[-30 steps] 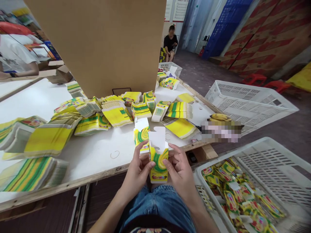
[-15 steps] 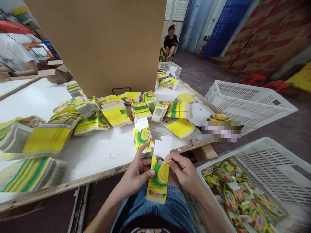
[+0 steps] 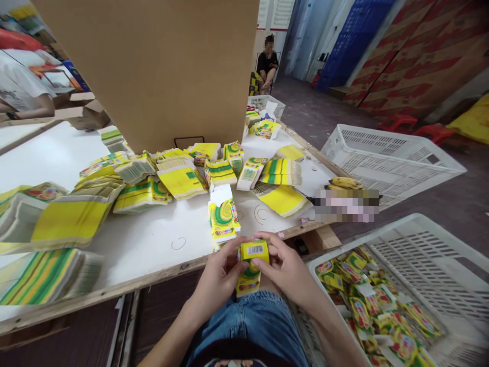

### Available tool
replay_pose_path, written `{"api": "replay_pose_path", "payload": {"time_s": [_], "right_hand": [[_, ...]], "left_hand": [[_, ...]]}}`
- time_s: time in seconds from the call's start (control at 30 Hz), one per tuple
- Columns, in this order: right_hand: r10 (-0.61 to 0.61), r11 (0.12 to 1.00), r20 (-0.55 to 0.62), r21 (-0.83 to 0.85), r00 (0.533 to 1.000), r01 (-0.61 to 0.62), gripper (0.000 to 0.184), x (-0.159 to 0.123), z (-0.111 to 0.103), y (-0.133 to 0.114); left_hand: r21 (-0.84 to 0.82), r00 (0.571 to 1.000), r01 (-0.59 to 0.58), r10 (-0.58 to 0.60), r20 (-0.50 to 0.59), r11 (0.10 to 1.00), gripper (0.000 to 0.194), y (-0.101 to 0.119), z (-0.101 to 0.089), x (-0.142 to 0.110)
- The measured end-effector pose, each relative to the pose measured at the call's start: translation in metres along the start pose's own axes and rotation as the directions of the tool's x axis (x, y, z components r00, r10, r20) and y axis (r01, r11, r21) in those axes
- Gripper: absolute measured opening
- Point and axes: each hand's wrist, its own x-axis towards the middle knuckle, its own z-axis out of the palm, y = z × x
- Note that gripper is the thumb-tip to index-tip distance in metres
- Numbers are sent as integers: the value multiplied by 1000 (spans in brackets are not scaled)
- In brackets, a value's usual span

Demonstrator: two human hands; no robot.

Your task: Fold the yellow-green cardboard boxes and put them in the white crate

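Note:
Between both hands, above my lap, is a small yellow and green carton (image 3: 249,285) with a barcode on its folded-over top flap. My left hand (image 3: 221,270) grips its left side, thumb on the front. From the right, my right hand (image 3: 284,262) holds the upper edge, with the thumb pressing just below the barcode flap. Fingers behind the carton are partly hidden. Just beyond, on the table edge, a stack of the same cartons (image 3: 222,219) stands with a white flap raised on top.
Bundles of flat cartons (image 3: 181,178) lie across the white table (image 3: 153,255). A tall cardboard box (image 3: 153,71) rises behind them. At my right, a white crate (image 3: 416,221) holds many cartons; another crate (image 3: 397,148) stands beyond, near bananas (image 3: 346,183). A person (image 3: 267,63) sits at the back.
The carton's raised white top flap has been folded down to the front, so its barcode shows. My right hand has moved inward, its thumb now on the carton's front.

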Motion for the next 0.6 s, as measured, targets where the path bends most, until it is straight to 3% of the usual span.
{"api": "replay_pose_path", "payload": {"time_s": [0.13,0.23,0.37,0.5,0.6], "right_hand": [[-43,972,-133,-236,990,10,31,4,4,1],[-43,959,-129,-284,991,5,36,3,6,-1],[-69,985,-40,-161,997,62,45,-1,4,-1],[-119,992,-210,-63,970,108,36,-2,2,8],[-113,986,-236,90,965,137,33,0,7,14]], "left_hand": [[-12,999,-3,4,42,1000,46,3,2,-1],[-114,1000,19,-16,23,993,45,5,2,0],[-194,1000,25,-25,3,981,43,7,1,4],[-231,999,15,-22,-27,973,43,9,3,7],[-216,999,1,-13,-52,976,42,8,10,8]]}}
